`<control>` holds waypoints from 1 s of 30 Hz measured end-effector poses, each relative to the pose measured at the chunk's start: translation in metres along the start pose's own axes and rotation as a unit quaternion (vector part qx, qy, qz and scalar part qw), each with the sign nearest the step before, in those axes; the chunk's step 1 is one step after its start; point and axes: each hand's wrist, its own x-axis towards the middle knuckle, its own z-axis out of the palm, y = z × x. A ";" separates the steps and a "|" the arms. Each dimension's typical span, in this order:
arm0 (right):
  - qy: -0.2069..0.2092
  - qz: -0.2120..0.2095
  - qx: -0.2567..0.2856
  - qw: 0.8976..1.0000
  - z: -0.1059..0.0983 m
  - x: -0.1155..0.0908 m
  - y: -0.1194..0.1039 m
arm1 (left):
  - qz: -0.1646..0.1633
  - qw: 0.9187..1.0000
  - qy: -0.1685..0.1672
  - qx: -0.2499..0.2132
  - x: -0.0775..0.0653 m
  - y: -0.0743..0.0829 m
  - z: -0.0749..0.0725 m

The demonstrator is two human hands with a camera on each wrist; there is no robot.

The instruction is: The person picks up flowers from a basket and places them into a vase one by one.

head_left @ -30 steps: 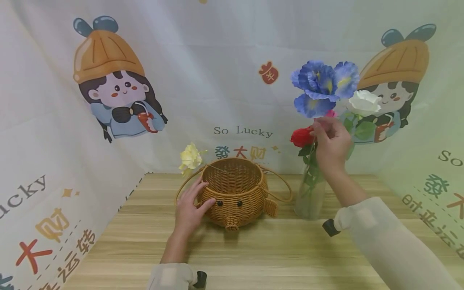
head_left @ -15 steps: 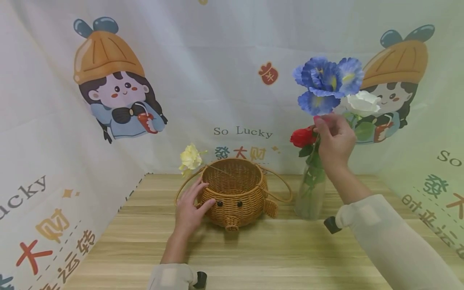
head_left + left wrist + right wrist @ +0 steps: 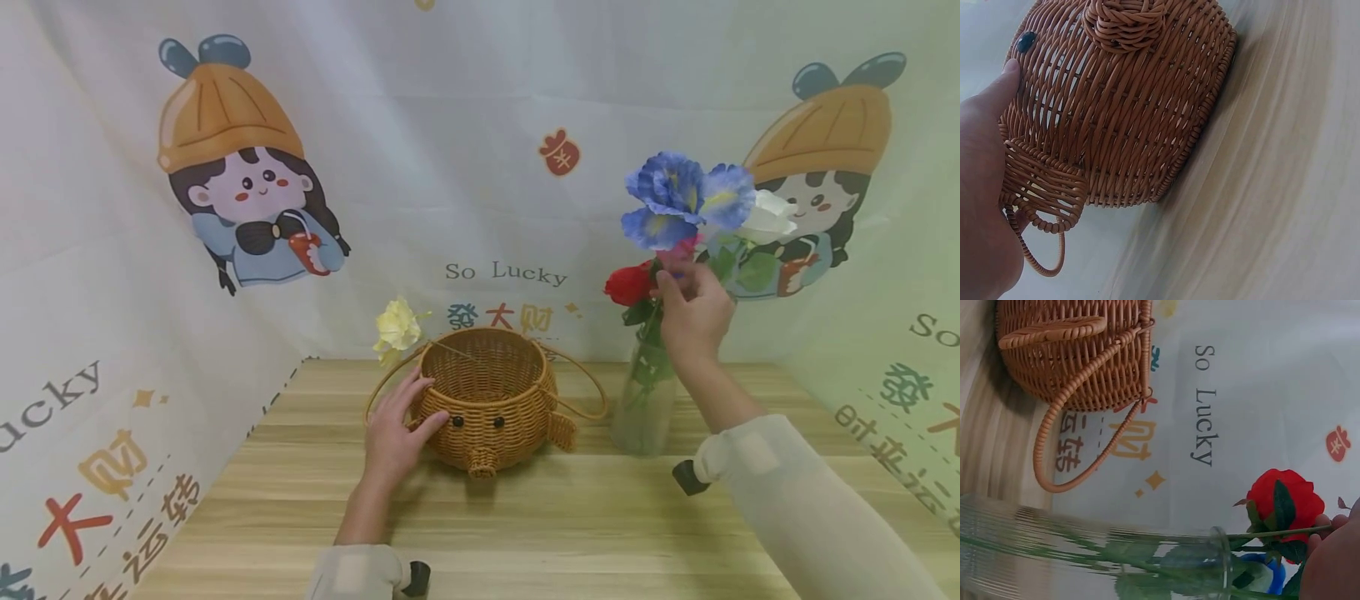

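Observation:
On the left of a woven pig basket (image 3: pixel 487 442), my left hand (image 3: pixel 393 429) holds its side. The thumb (image 3: pixel 1000 90) presses near the pig's eye, and the ear sticks out between thumb and fingers. A yellow flower (image 3: pixel 397 325) leans out over the basket's rim. Above a clear glass vase (image 3: pixel 641 417), my right hand (image 3: pixel 697 312) pinches the stem of a blue iris (image 3: pixel 667 196). A thin stem runs from the fingertips into the vase mouth in the right wrist view. Beside the hand are a red rose (image 3: pixel 1285 503), a pink flower (image 3: pixel 681 247) and a white rose (image 3: pixel 768 217).
The basket's looped handle (image 3: pixel 1041 450) hangs out on the side towards the vase. A wooden table (image 3: pixel 480 533) carries both. Behind and to the sides hangs a white printed cloth (image 3: pixel 450 125) with cartoon figures.
My right hand and the blue iris rise slightly, then come down lower and a little to the right. The white rose is now partly behind the iris. My left hand stays on the basket.

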 end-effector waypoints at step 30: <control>-0.008 -0.029 -0.035 0.999 0.006 -0.019 0.035 | -0.008 1.000 -0.006 0.000 0.000 0.001 -0.001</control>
